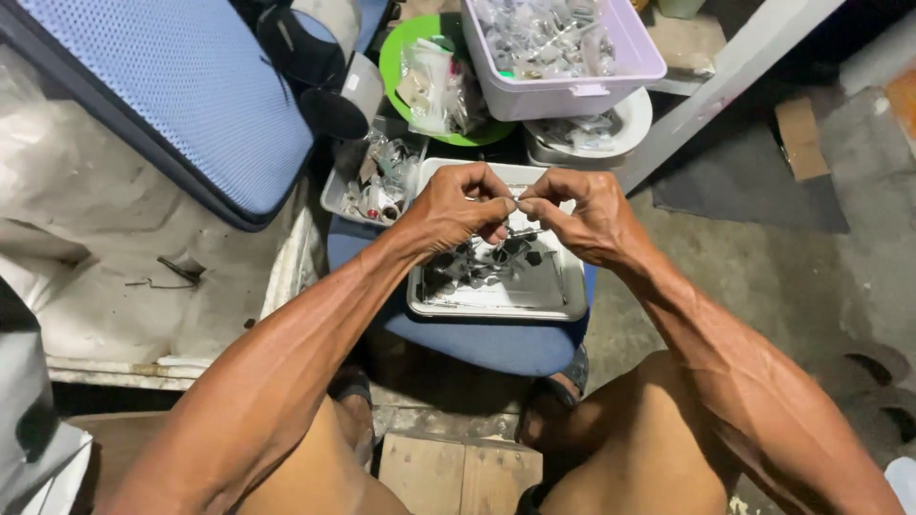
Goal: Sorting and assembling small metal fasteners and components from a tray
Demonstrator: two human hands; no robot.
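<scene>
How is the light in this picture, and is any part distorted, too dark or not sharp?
Head view: strong light from above falls on the left hand, right hand and metal tray, which shows some glare; the wide lens bends the edges, stretching the forearms; the corners are dark; the small part pinched between the fingertips is too tiny to tell.

Pale lilac plastic tub [572, 91] of clear bags sits beside a round green plate [401, 48]; blue mesh cushion [181, 86] lies left.
</scene>
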